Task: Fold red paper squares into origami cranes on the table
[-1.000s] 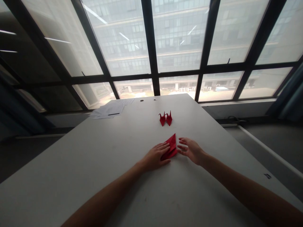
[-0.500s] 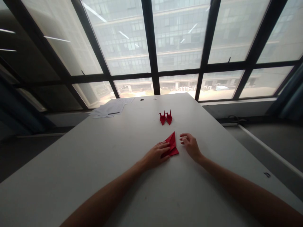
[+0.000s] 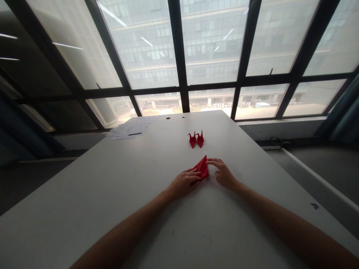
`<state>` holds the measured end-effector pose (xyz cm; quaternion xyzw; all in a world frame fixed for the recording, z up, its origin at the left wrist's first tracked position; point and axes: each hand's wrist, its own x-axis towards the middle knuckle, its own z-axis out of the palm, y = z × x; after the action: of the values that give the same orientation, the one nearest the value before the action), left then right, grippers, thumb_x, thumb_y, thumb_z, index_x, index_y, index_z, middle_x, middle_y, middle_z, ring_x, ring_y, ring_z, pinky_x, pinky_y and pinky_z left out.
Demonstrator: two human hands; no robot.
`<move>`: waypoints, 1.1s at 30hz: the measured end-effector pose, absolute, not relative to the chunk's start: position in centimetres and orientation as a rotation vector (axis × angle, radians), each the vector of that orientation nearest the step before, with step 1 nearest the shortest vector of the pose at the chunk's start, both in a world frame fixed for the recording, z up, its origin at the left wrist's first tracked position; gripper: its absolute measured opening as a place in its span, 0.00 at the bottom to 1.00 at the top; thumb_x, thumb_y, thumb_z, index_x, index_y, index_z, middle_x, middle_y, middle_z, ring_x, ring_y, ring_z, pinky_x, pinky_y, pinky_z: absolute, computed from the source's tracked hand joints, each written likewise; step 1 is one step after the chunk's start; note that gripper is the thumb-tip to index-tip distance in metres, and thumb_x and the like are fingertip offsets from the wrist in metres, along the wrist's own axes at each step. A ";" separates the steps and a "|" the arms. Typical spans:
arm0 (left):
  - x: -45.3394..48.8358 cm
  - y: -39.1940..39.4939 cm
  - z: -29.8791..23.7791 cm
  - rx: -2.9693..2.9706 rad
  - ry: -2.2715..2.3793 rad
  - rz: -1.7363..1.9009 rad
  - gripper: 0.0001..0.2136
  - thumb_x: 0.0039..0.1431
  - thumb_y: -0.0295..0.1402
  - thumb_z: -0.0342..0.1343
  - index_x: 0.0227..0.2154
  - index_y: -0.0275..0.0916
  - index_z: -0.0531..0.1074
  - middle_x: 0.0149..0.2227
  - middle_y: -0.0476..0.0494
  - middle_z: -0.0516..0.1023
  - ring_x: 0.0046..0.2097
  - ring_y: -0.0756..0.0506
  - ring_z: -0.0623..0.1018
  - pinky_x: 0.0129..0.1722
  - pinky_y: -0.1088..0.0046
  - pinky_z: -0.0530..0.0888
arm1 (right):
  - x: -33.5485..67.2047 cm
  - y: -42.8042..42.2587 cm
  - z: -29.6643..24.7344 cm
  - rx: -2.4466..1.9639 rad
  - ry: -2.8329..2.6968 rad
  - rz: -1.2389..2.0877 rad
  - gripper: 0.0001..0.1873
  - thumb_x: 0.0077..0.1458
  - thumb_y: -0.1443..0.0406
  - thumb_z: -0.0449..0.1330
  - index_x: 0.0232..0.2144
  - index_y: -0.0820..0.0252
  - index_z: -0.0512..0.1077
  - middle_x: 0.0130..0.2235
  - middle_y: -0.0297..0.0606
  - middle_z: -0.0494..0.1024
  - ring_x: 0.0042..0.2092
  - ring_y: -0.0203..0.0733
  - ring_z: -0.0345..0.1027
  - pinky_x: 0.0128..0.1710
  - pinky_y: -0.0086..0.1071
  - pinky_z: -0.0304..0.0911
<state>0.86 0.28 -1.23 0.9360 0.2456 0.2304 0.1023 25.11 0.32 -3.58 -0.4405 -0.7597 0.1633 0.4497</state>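
Note:
A folded red paper (image 3: 202, 167), pointed at its far end, lies on the white table (image 3: 140, 194) in front of me. My left hand (image 3: 183, 184) rests on its near left part, fingers pressed down on it. My right hand (image 3: 223, 172) lies against its right edge, a finger stretched to the paper's tip. Two finished red paper cranes (image 3: 196, 139) stand side by side farther back on the table, beyond both hands.
A loose stack of white sheets (image 3: 130, 130) lies at the table's far left corner. Two small dark dots (image 3: 168, 118) sit near the far edge. Large dark-framed windows (image 3: 179, 56) stand behind the table.
My right hand has moved left from beside the paper until it touches the paper's right edge and tip. The paper looks narrower now. My left hand has stayed on it.

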 end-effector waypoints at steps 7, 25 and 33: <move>1.1 0.0 -1.0 2.715 0.812 0.717 0.10 0.65 0.28 0.49 0.42 0.41 0.76 0.49 0.42 0.80 0.51 0.43 0.78 0.59 0.62 0.68 | 24.9 0.4 -4.0 -1.040 -2.152 0.320 0.34 0.41 0.81 0.53 0.47 0.47 0.78 0.60 0.34 0.71 0.66 0.51 0.56 0.63 0.51 0.51; 1.3 -0.1 -1.4 1.770 0.996 1.163 0.13 0.68 0.43 0.46 0.37 0.38 0.66 0.26 0.50 0.72 0.26 0.50 0.73 0.24 0.78 0.67 | 24.5 -0.8 -2.5 -0.997 -1.791 0.177 0.06 0.62 0.65 0.59 0.39 0.55 0.76 0.34 0.37 0.79 0.35 0.42 0.71 0.38 0.35 0.65; 1.4 0.6 -1.7 2.064 1.211 1.026 0.14 0.64 0.32 0.51 0.52 0.39 0.68 0.36 0.45 0.80 0.37 0.45 0.79 0.37 0.68 0.76 | 24.7 -0.5 -2.9 -1.233 -1.841 0.182 0.06 0.60 0.66 0.59 0.36 0.55 0.76 0.33 0.35 0.79 0.34 0.40 0.71 0.36 0.31 0.62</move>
<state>1.38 0.61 -1.71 0.7642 0.4482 0.3800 0.2657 24.66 -0.47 -2.86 -0.4973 -0.7422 0.0732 0.4433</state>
